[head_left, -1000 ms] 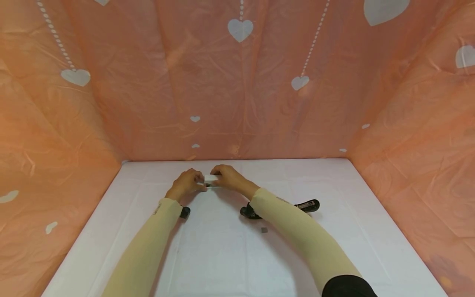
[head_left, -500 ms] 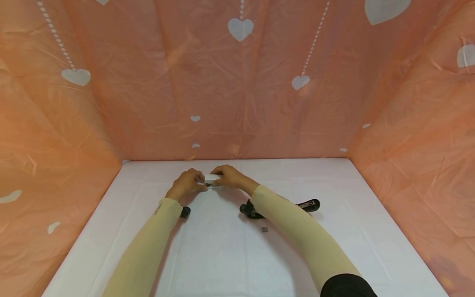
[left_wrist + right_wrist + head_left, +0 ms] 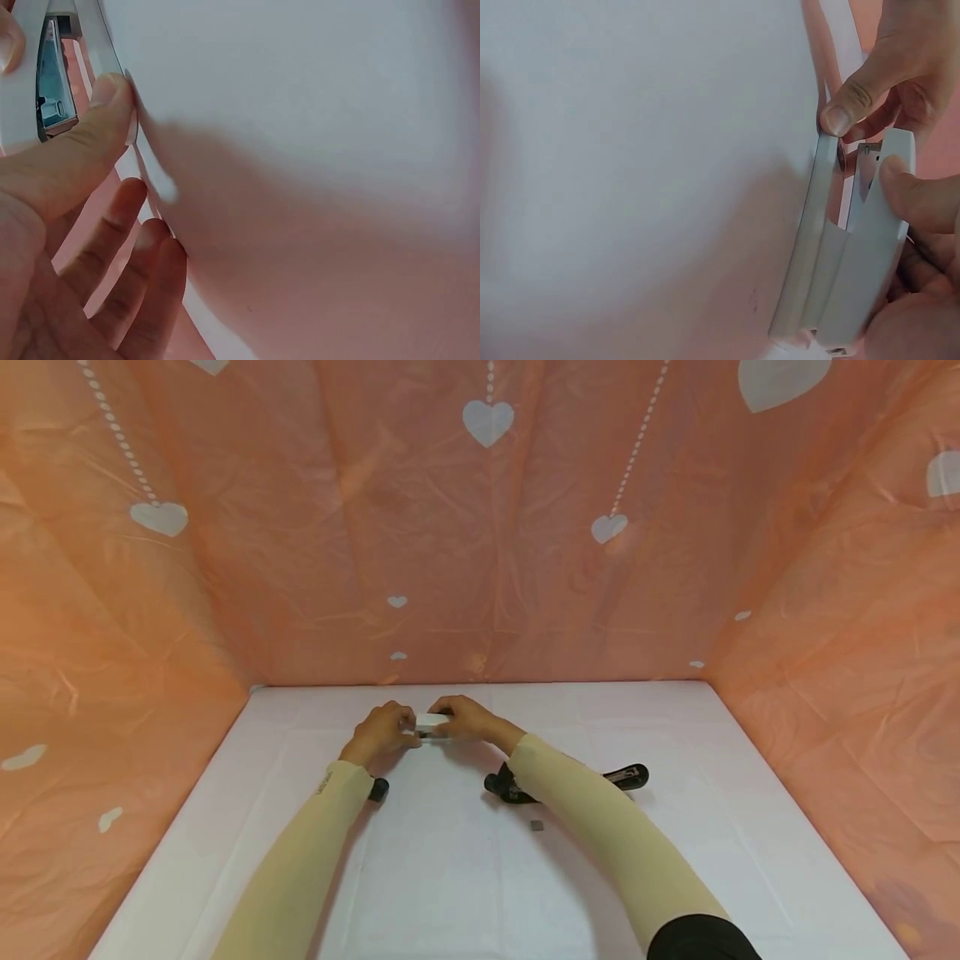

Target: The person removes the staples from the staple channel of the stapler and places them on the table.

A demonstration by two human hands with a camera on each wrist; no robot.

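Our left hand [image 3: 381,731] and right hand [image 3: 472,720] sit close together in front.
Our left arm [image 3: 300,843] slants inward, left thumb [image 3: 79,150] and left fingers [image 3: 156,292] pinching; our right arm [image 3: 607,810] angles leftward, right thumb [image 3: 921,199] opposite curled right fingers [image 3: 924,266].

An orange backdrop [image 3: 420,527] fills the upper frame and both sides — white hearts [image 3: 488,423] and dotted strings [image 3: 640,439] across it. A white tabletop [image 3: 435,860] spans the lower half. Right of centre lie a black object [image 3: 630,777], partly hidden and hard to identify, and — nearer the bottom — a small grey square [image 3: 537,826].
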